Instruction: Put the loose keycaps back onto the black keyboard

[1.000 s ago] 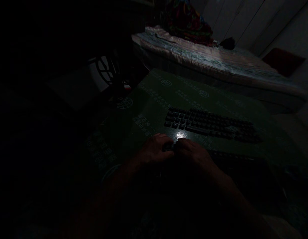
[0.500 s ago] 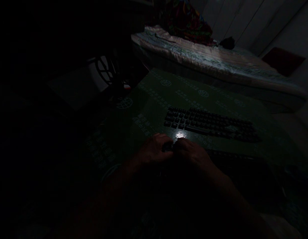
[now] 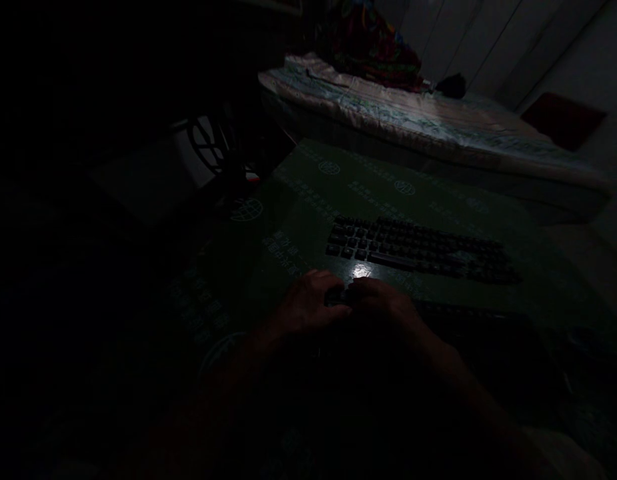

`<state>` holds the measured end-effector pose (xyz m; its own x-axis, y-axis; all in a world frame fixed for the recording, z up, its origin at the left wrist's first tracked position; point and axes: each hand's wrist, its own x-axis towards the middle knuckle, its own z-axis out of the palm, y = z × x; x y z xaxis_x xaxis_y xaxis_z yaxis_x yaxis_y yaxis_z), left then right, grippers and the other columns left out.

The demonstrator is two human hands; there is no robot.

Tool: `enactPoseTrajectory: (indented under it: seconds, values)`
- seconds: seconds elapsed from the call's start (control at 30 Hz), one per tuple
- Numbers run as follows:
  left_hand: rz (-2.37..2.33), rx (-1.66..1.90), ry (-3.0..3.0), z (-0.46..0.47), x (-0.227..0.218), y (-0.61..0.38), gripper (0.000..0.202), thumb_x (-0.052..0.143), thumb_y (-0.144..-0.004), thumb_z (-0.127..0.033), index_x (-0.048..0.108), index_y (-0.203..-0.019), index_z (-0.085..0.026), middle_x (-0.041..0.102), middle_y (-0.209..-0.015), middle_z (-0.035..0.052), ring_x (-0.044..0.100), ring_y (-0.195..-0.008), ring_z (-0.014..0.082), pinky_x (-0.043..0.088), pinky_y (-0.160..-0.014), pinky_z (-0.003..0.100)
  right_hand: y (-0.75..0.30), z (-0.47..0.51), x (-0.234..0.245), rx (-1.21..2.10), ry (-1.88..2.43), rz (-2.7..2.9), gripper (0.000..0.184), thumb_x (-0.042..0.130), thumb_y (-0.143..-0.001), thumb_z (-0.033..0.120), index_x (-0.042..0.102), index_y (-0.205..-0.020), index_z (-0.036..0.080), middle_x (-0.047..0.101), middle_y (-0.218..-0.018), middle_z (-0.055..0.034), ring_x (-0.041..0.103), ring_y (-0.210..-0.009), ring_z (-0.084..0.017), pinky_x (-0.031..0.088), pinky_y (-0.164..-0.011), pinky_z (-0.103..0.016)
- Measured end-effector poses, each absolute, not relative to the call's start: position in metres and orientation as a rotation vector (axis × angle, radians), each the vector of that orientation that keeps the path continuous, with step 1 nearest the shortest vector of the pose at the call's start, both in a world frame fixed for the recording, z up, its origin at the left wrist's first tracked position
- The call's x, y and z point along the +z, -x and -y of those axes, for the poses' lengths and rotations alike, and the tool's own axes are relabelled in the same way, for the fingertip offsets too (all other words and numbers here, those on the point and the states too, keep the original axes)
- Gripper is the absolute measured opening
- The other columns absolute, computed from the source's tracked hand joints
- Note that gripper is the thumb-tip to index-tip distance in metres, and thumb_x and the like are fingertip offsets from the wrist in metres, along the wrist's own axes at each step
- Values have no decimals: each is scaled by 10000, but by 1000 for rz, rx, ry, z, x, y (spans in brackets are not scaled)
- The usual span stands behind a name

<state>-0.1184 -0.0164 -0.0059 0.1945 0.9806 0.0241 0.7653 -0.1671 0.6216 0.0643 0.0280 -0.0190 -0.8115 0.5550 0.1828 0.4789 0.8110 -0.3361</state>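
Note:
Both hands meet at the left end of a dark keyboard body [image 3: 488,340], whose near parts are lost in shadow. My left hand [image 3: 308,303] curls its thumb and fingers around a dark edge there. Close against it, my right hand [image 3: 383,300] has its fingers bent down and pressed together; what lies under them is hidden. Just beyond the hands, black keycaps [image 3: 393,260] lie in keyboard order on the green tabletop [image 3: 288,220], with a gap towards the right of the layout.
A bed or padded bench [image 3: 388,120] with a patterned cover stands behind the table. Dark red flowered cloth [image 3: 368,57] is heaped on it. To the left is a black spoked wheel [image 3: 206,147]. The lower and left areas are nearly black.
The view has shifted slightly. Both hands stay together at the same spot on the keyboard, with only a very small change in the fingers.

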Motion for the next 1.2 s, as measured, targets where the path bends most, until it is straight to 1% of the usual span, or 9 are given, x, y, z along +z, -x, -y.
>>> enactPoseTrajectory:
  seconds: [0.17, 0.27, 0.4, 0.5, 0.6, 0.77, 0.9, 1.03, 1.2]
  values:
    - [-1644, 592, -1990, 15, -7, 117, 256, 676, -687, -339, 632, -890, -190, 647, -911, 41, 570, -894, 217, 458, -792, 344, -67, -32, -22, 490, 795, 2690, 94, 616, -764, 161, 684, -820, 191, 660, -899, -53, 607, -832, -177, 490, -674, -278]
    - [-1669, 590, -1981, 15, -7, 117, 250, 683, -680, -340, 631, -878, -196, 640, -898, 34, 569, -884, 217, 460, -779, 345, -67, -32, -21, 530, 809, 2648, 102, 624, -748, 130, 683, -818, 175, 660, -930, -71, 613, -846, -180, 500, -684, -282]
    - [-1679, 592, -1966, 16, -6, 116, 259, 675, -681, -324, 631, -890, -177, 635, -900, 45, 567, -886, 221, 459, -775, 346, -68, -30, -19, 519, 714, 2674, 78, 626, -757, 142, 690, -799, 156, 659, -929, -86, 612, -845, -180, 502, -699, -282]
    - [-1680, 584, -1963, 15, -6, 116, 264, 679, -672, -338, 626, -884, -189, 633, -890, 34, 567, -875, 216, 461, -765, 341, -69, -30, -19, 478, 699, 2684, 96, 602, -782, 162, 696, -799, 172, 655, -937, -78, 608, -867, -178, 500, -726, -290]
    - [-1695, 574, -1976, 15, -5, 116, 256, 677, -666, -350, 627, -868, -199, 633, -874, 27, 569, -857, 210, 463, -756, 332, -70, -29, -20, 479, 766, 2683, 106, 603, -775, 152, 698, -811, 179, 653, -956, -73, 610, -879, -180, 503, -726, -285]
    - [-1714, 572, -1983, 15, -4, 113, 253, 658, -670, -335, 632, -869, -179, 631, -877, 48, 573, -845, 214, 467, -741, 324, -70, -29, -24, 471, 867, 2635, 166, 603, -760, 126, 696, -877, 198, 654, -997, -67, 611, -923, -196, 509, -752, -303]
    - [-1751, 559, -1967, 14, -2, 110, 237, 658, -660, -346, 628, -839, -194, 627, -854, 35, 574, -842, 214, 468, -729, 319, -69, -30, -26, 455, 881, 2672, 142, 600, -768, 155, 702, -852, 207, 656, -962, -62, 611, -895, -193, 503, -740, -308]
    - [-1767, 533, -1940, 12, -1, 109, 228, 649, -656, -359, 629, -813, -194, 619, -830, 27, 579, -820, 206, 466, -702, 303, -68, -30, -23, 474, 879, 2716, 125, 604, -778, 168, 705, -841, 210, 653, -910, -49, 607, -847, -176, 491, -711, -287]
    - [-1770, 523, -1901, 11, -1, 110, 253, 656, -638, -366, 633, -823, -195, 626, -839, 27, 582, -817, 207, 466, -696, 304, -68, -29, -21, 529, 795, 2688, 149, 582, -789, 142, 705, -848, 204, 659, -959, -52, 609, -868, -169, 492, -707, -274]
